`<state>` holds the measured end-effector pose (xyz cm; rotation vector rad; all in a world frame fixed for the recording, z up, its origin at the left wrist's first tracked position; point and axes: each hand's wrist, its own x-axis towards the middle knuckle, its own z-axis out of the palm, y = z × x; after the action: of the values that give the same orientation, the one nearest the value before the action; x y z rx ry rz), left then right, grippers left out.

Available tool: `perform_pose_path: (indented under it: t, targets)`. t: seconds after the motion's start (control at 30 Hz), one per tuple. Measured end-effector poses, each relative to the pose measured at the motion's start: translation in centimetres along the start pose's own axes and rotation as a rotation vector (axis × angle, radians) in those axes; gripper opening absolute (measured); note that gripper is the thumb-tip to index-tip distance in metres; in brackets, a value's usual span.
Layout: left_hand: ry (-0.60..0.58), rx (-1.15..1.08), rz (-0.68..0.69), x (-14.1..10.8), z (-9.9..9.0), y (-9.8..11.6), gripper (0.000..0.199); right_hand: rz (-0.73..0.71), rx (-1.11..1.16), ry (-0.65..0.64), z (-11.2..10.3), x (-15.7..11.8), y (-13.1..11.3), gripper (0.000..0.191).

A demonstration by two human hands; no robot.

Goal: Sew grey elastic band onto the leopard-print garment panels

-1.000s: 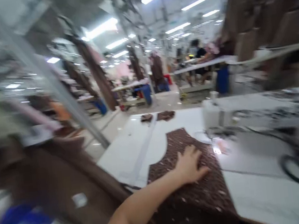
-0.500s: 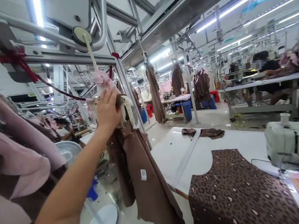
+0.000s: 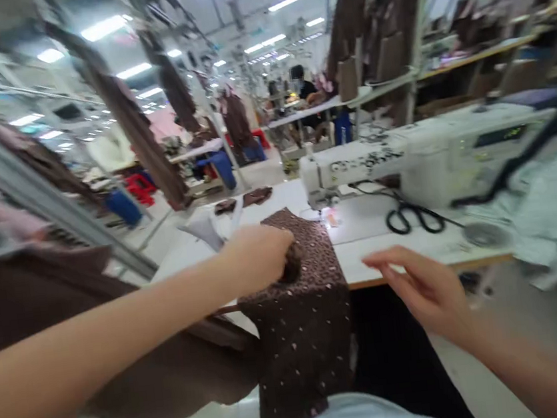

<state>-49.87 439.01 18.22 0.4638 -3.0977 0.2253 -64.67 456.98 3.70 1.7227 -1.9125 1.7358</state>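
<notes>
Left hand (image 3: pixel 263 254) off the hanger, now pinching a dark bunch (image 3: pixel 294 265) over the cloth (image 3: pixel 320 252): I'm back at the table (image 3: pixel 357 260). Right hand (image 3: pixel 428 289) in view; can't tell if fingertips meet.

Your left hand (image 3: pixel 261 254) is gripping a dark bunched cloth (image 3: pixel 294 265) over the leopard-print panel (image 3: pixel 318 255), which is lying on the white table (image 3: pixel 287 193) and hanging over its front edge. Your right hand (image 3: pixel 425 283) is hovering, loosely curled, near that edge, apart from the panel. Black-handled scissors (image 3: pixel 401 220) are lying before the sewing machine (image 3: pixel 428 158), whose needle area is glowing.
</notes>
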Motion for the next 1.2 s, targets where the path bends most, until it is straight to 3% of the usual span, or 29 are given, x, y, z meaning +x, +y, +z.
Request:
perform_pose_path:
  t: [0.07,0.13,0.2,0.27,0.33,0.43,0.5,0.57,0.67,0.77,0.87,0.97,1.07,1.2]
  targets:
    - [-0.148,-0.176,0.169,2.8,3.8,4.0,0.008,0.151,0.133,-0.037,-0.9,2.3,0.3,0.028]
    - [-0.226,-0.484,0.244,5.4,5.9,7.1,0.015,0.397,0.418,-0.263,-1.8,3.0,2.3,0.051]
    - [-0.301,-0.872,0.215,7.6,6.9,9.1,0.021,0.718,0.695,-0.469,-3.0,1.7,5.1,0.072]
    - [-0.355,-1.164,0.093,9.4,8.2,9.8,0.022,0.984,0.912,-0.531,-4.4,-0.9,7.9,0.082]
    - [-0.401,-1.329,-0.06,10.2,11.2,9.8,0.024,1.131,1.039,-0.465,-5.8,-4.1,10.3,0.088]
    - [-0.46,-1.336,-0.2,9.1,18.9,9.2,0.032,1.231,1.091,-0.271,-7.0,-9.0,13.1,0.087]
    - [-0.359,-1.175,-0.104,7.4,25.0,9.1,0.029,1.279,1.093,-0.16,-6.8,-12.2,14.5,0.081]
    - [-0.338,-1.1,-0.11,5.7,30.0,9.4,0.024,1.328,1.1,-0.094,-6.2,-15.1,15.6,0.075]
    - [-0.292,-1.019,-0.171,4.5,34.3,10.3,0.03,1.391,1.093,-0.019,-5.1,-18.8,16.9,0.072]
    - [-0.215,-0.987,-0.13,5.0,35.2,11.7,0.044,1.429,1.034,0.05,-4.9,-21.4,17.9,0.07]
    - [-0.124,-0.948,0.107,5.8,34.6,13.3,0.051,1.455,0.923,0.085,-4.9,-23.1,18.4,0.058]
    - [-0.071,-0.878,0.312,6.3,34.2,14.3,0.033,1.435,0.741,0.151,-4.0,-24.0,18.5,0.035]
    - [-0.102,-0.889,0.362,6.5,34.1,14.7,0.012,1.395,0.496,0.268,-2.6,-24.2,18.7,0.024]
    - [-0.11,-0.908,0.366,6.9,33.8,14.1,0.012,1.311,0.24,0.347,-2.1,-23.7,19.4,0.023]
